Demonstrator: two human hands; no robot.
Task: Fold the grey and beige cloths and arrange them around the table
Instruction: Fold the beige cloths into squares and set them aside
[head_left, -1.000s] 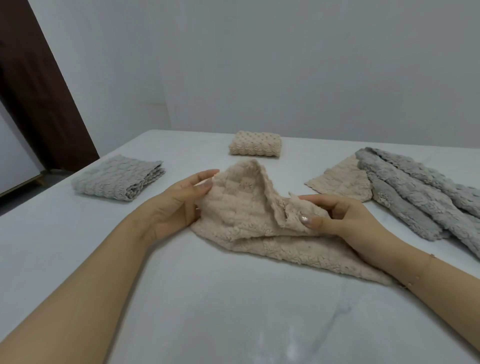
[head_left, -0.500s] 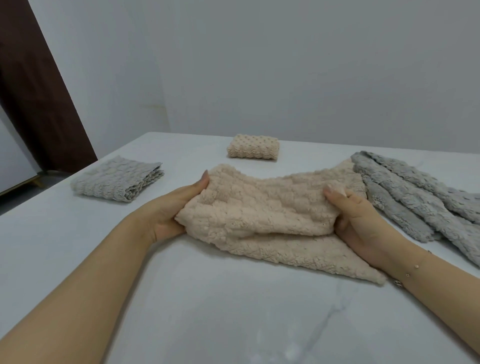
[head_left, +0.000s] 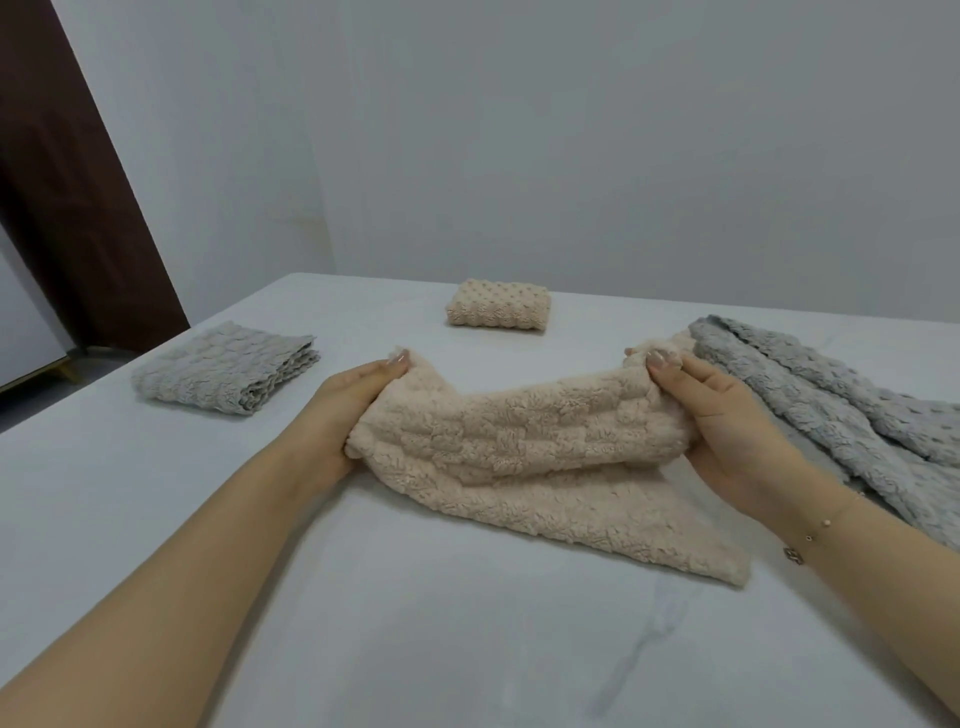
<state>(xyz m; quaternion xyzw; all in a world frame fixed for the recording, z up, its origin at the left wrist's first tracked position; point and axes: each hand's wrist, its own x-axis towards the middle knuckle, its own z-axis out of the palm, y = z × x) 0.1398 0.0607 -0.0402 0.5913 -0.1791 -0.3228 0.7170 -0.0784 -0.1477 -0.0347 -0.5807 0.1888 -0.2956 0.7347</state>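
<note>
The left hand (head_left: 340, 415) and right hand (head_left: 727, 421) now sit farther apart than a second ago, each pinching an upper corner of the beige cloth (head_left: 519, 457). Its bunched, peaked fold is now stretched wide, sagging between them.

Left hand (head_left: 347, 410): pinches the left upper corner of the beige cloth (head_left: 519, 452).
Right hand (head_left: 727, 421): pinches the right upper corner, so the cloth sags between the fingers.
Lower part of cloth: lies on the white table (head_left: 415, 623), below both hands.
Folded grey cloth (head_left: 226, 368): left of the left fingers.
Folded beige cloth (head_left: 498, 304): beyond the fingers.
Loose grey cloths (head_left: 841, 405): just right of the right fingers.
</note>
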